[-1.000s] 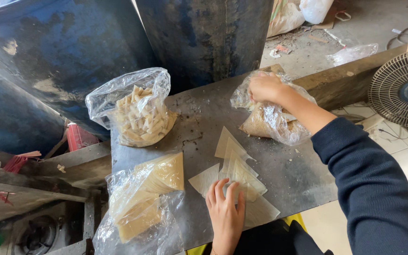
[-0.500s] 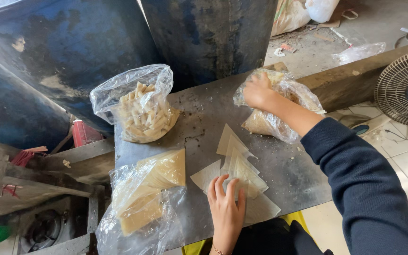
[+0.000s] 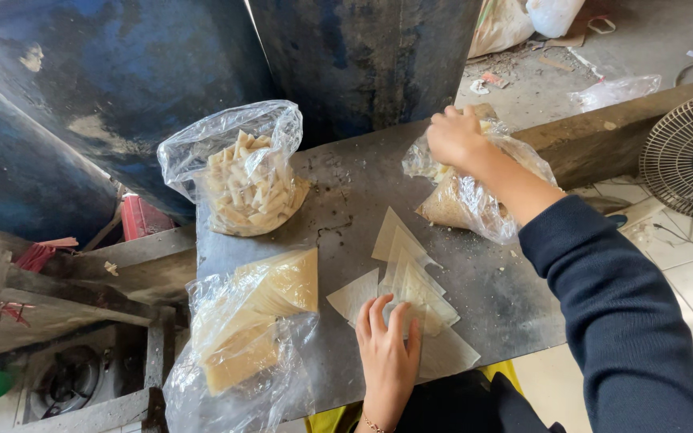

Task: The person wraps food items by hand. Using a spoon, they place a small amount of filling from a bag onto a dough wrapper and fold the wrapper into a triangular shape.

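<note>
Right hand [image 3: 455, 136] in filling bag [image 3: 475, 196], left hand [image 3: 387, 349] on wrappers [image 3: 411, 277]

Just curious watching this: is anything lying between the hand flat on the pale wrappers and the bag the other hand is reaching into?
Nothing visible: bare grey tabletop separates the left hand from the plastic bag.

My right hand [image 3: 455, 136] reaches into a clear crinkled plastic bag [image 3: 475, 196] of tan filling. Left of it stands an open clear bag of pale rolled pieces [image 3: 242, 180]. Beside my left hand [image 3: 387, 353], a clear bag of stacked yellowish triangular sheets [image 3: 250, 337] lies flat.
</note>
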